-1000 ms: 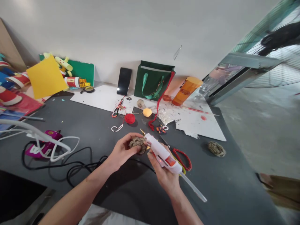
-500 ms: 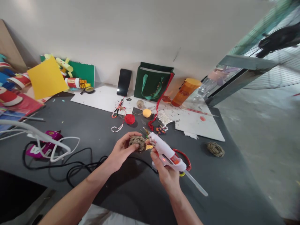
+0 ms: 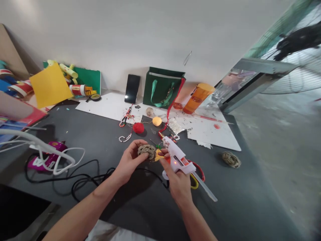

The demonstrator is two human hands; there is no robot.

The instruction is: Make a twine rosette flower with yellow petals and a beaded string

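My left hand [image 3: 130,161] pinches a small coil of brown twine [image 3: 147,151] above the dark table [image 3: 105,140]. My right hand [image 3: 177,182] grips a white hot glue gun [image 3: 177,156] with an orange panel; a clear glue stick pokes out behind it. The gun's nozzle points up and away, past the coil. A small yellow piece [image 3: 158,155] sits between the coil and my right fingers. Both hands are closed on what they hold.
Red-handled scissors [image 3: 198,167] lie under the gun. A second twine coil [image 3: 231,159] lies to the right. Farther back sit a red ball [image 3: 138,127], an orange ball [image 3: 156,121], a bead string [image 3: 125,137], a green bag [image 3: 163,87], a phone [image 3: 132,88] and an orange cup [image 3: 198,98]. Black cables [image 3: 82,177] run at left.
My right hand has tipped the glue gun more upright and drawn it back from the coil. The left hand stays nearly still with the coil. The view shifted slightly.
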